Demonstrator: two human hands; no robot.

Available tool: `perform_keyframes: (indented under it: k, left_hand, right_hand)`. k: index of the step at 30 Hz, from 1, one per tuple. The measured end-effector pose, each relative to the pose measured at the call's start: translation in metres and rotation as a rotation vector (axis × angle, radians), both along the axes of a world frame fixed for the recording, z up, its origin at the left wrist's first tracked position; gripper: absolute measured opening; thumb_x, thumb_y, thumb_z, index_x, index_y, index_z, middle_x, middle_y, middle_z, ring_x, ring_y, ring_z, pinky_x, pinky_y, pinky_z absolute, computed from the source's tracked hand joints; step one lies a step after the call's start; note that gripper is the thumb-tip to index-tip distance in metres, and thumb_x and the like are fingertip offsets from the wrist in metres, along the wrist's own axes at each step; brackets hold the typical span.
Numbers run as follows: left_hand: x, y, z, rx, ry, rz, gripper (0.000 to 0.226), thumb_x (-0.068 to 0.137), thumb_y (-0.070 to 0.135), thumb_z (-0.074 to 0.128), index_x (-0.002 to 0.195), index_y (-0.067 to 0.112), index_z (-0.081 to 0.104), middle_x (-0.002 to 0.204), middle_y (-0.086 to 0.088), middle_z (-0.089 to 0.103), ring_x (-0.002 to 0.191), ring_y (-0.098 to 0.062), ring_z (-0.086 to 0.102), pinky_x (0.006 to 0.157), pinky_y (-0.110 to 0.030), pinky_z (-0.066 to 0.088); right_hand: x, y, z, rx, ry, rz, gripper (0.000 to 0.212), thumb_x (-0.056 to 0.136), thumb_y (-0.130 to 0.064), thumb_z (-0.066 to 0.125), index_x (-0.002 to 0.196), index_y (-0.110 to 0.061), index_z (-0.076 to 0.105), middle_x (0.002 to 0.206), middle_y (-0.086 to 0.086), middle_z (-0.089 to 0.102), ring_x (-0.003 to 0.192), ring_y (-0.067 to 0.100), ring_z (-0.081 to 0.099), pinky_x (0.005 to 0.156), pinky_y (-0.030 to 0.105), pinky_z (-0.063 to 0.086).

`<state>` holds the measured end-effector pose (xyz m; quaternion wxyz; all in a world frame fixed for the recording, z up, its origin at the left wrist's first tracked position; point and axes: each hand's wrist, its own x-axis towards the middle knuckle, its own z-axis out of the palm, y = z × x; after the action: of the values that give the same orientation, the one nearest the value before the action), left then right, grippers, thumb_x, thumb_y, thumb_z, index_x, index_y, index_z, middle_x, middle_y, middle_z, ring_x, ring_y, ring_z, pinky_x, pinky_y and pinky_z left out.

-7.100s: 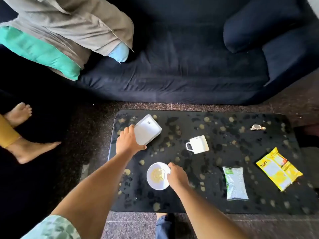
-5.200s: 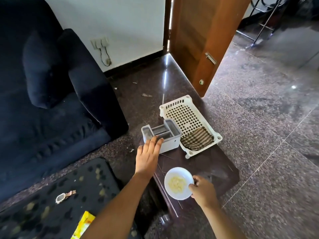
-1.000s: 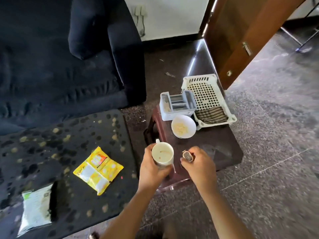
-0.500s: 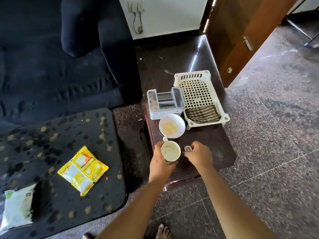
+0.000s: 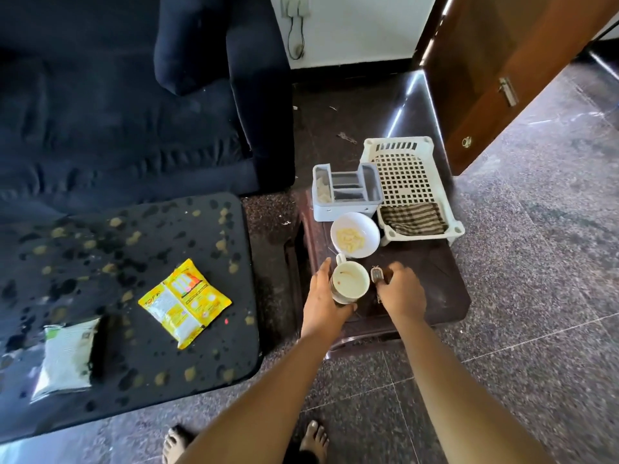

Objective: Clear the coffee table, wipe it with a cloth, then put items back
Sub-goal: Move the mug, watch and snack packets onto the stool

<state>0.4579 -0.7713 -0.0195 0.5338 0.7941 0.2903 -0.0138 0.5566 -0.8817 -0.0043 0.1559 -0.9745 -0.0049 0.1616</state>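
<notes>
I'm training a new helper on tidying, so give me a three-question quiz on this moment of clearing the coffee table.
1. True or false: the white mug is in the left hand.
2. Which packets lie on the coffee table? A) yellow packet and white packet B) only a red one C) none
3. Fill in: the striped cloth lies in the white ____.

Key: 1 true; 2 A; 3 basket. The right hand holds the watch on the brown stool, near the bowl.
</notes>
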Motion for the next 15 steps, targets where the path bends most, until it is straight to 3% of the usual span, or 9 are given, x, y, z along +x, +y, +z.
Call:
perform_keyframes:
  k: [4,6,10,12,15]
  left_hand:
    - [-0.031,0.032,0.023,-0.029,0.02,0.024,0.093,0.075,0.015,0.078,0.15,0.025,0.023,0.145,0.006,0.036,0.132,-0.01,0.038,0.107,-0.023,0.032]
    - [-0.058,0.063,0.029,-0.002,-0.017,0.115,0.083,0.078,0.017,0.076,0.147,0.024,0.03,0.143,0.006,0.04,0.13,-0.01,0.041,0.108,-0.026,0.035]
    - [-0.125,0.15,0.033,0.07,0.011,0.399,0.062,0.082,0.016,0.072,0.138,0.021,0.045,0.135,0.0,0.05,0.126,-0.016,0.046,0.104,-0.034,0.041]
    - [-0.162,0.2,0.034,0.14,0.096,0.541,0.057,0.083,0.014,0.069,0.135,0.017,0.048,0.132,-0.003,0.051,0.123,-0.02,0.048,0.101,-0.029,0.038]
    - [-0.207,0.265,0.029,0.221,0.248,0.632,0.059,0.083,0.013,0.067,0.137,0.009,0.045,0.134,-0.012,0.048,0.125,-0.028,0.045,0.101,-0.031,0.033]
  right_hand:
    - [-0.028,0.028,0.045,0.209,-0.37,-0.089,0.022,0.089,-0.015,0.056,0.11,-0.012,0.061,0.107,0.013,0.061,0.093,0.034,0.059,0.071,0.039,0.045]
    - [-0.052,0.057,0.07,0.334,-0.435,-0.058,0.02,0.088,-0.012,0.057,0.107,-0.011,0.063,0.103,0.011,0.063,0.091,0.032,0.059,0.069,0.035,0.043]
    - [-0.105,0.136,0.074,0.492,-0.305,0.161,0.015,0.085,-0.01,0.061,0.099,-0.014,0.066,0.093,0.007,0.067,0.085,0.028,0.061,0.071,0.035,0.046]
    - [-0.126,0.18,0.053,0.437,-0.124,0.294,0.017,0.085,-0.014,0.062,0.102,-0.015,0.066,0.094,0.004,0.067,0.09,0.027,0.061,0.073,0.035,0.046]
    - [-0.147,0.233,0.016,0.291,0.082,0.425,0.025,0.086,-0.016,0.06,0.11,-0.014,0.063,0.107,0.005,0.066,0.104,0.027,0.058,0.079,0.035,0.045]
